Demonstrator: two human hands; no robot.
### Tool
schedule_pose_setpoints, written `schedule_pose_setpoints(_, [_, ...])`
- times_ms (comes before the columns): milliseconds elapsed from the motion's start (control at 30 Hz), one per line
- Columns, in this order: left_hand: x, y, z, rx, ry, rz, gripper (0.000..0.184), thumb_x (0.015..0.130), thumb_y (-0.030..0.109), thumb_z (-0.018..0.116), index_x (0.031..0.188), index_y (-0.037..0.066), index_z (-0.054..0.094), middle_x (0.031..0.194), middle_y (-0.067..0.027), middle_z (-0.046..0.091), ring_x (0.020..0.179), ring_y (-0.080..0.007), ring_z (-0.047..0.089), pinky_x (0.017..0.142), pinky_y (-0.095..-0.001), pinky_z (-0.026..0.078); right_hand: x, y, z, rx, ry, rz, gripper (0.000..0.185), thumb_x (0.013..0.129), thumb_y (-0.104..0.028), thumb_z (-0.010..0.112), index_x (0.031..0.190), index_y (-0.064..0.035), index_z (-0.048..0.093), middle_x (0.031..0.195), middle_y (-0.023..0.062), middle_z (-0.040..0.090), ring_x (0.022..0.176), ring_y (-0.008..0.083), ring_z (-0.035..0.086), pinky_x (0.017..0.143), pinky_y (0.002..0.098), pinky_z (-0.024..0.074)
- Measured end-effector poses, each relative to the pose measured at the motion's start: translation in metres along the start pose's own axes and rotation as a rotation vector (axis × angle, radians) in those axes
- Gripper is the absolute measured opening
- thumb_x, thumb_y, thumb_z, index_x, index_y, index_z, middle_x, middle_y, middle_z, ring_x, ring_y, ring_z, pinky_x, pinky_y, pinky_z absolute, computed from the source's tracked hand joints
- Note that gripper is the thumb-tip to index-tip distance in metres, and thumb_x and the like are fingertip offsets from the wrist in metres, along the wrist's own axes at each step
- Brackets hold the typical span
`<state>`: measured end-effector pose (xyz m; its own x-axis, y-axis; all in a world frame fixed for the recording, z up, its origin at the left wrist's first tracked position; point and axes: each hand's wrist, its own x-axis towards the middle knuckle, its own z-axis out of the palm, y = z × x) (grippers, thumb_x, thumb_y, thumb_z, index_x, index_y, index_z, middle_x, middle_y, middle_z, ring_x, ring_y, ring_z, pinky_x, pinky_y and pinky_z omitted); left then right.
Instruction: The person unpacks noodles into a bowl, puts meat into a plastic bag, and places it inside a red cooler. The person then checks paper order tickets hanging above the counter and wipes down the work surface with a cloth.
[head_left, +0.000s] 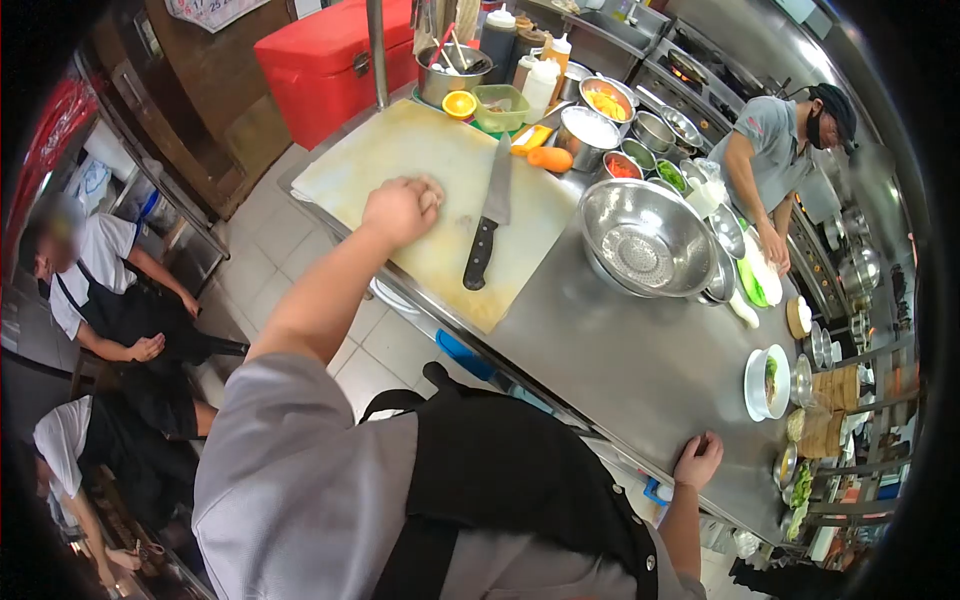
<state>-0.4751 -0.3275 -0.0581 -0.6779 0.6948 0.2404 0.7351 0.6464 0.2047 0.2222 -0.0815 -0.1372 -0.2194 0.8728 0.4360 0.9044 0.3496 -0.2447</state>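
Note:
My left hand (402,210) is closed in a loose fist on the pale cutting board (345,165). Its fingers curl over something I cannot make out. A chef's knife (494,215) with a black handle lies on the board to the right of that hand, not touching it. Down at the right, my right hand (698,460) rests at the near edge of the steel table (590,350), its fingers curled in and nothing visible in them. The nearest thing to it is a white bowl (752,385) with food inside.
A large steel colander (648,238) stands beyond the board. Behind are a carrot (550,158), a halved orange (459,105), squeeze bottles (541,85) and several steel bowls. A co-worker (765,150) handles food across the table. A red cooler (310,70) stands back left; people sit at left.

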Motion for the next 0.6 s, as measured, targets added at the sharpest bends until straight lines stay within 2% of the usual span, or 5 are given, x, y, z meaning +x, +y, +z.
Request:
schedule_pose_setpoints(167, [-0.061,0.008,-0.031,-0.324,-0.267,0.052,0.039,0.087,0.039,0.064,0.111,0.010,0.072,0.100,-0.0129,0.073,0.090,-0.0321,0.071,0.085,-0.0426,0.056,-0.001,0.005,0.008,-0.042,-0.003,0.077,0.025,0.095,-0.019,0.065,0.113,-0.0024,0.063,0.113,0.0163,0.064,0.104,0.0327,0.062,0.094,0.0429,0.0497])
schedule_pose_setpoints(267, [-0.101,-0.002,-0.035,-0.709,-0.308,-0.131,0.039,0.091,0.041,0.062,0.111,0.009,0.071,0.092,-0.0108,0.074,0.081,-0.0279,0.072,0.079,-0.0391,0.057,-0.004,-0.040,0.025,0.424,-0.051,0.254,0.017,0.099,-0.016,0.063,0.107,-0.0015,0.064,0.097,0.0089,0.065,0.087,0.0200,0.062,0.083,0.0338,0.0519])
schedule_pose_setpoints(367, [-0.131,-0.030,-0.008,-1.401,-0.303,-0.562,0.038,0.096,0.041,0.059,0.113,0.009,0.070,0.091,-0.0071,0.074,0.079,-0.0237,0.070,0.076,-0.0365,0.056,0.005,-0.169,0.042,1.060,-0.276,0.018,0.015,0.100,-0.014,0.064,0.098,0.0008,0.065,0.088,0.0049,0.064,0.081,0.0112,0.058,0.076,0.0290,0.0511])
schedule_pose_setpoints(433, [-0.147,-0.030,-0.015,-1.855,-0.263,-0.886,0.035,0.102,0.040,0.050,0.110,0.010,0.068,0.092,-0.0044,0.071,0.080,-0.0236,0.067,0.076,-0.0372,0.055,0.022,-0.248,0.049,0.887,-0.463,-0.257,0.017,0.098,-0.014,0.065,0.107,0.0008,0.066,0.085,0.0045,0.065,0.080,0.0107,0.059,0.075,0.0295,0.0513])
schedule_pose_setpoints(600, [-0.185,-0.052,0.002,-2.128,-0.140,-0.893,0.041,0.103,0.047,0.043,0.104,0.012,0.066,0.095,-0.0073,0.069,0.085,-0.0243,0.065,0.078,-0.0415,0.054,0.069,-0.453,0.025,0.587,-0.760,-0.665,0.047,0.096,-0.029,0.068,0.134,-0.0044,0.057,0.088,0.0121,0.070,0.082,0.0212,0.068,0.078,0.0347,0.0537])
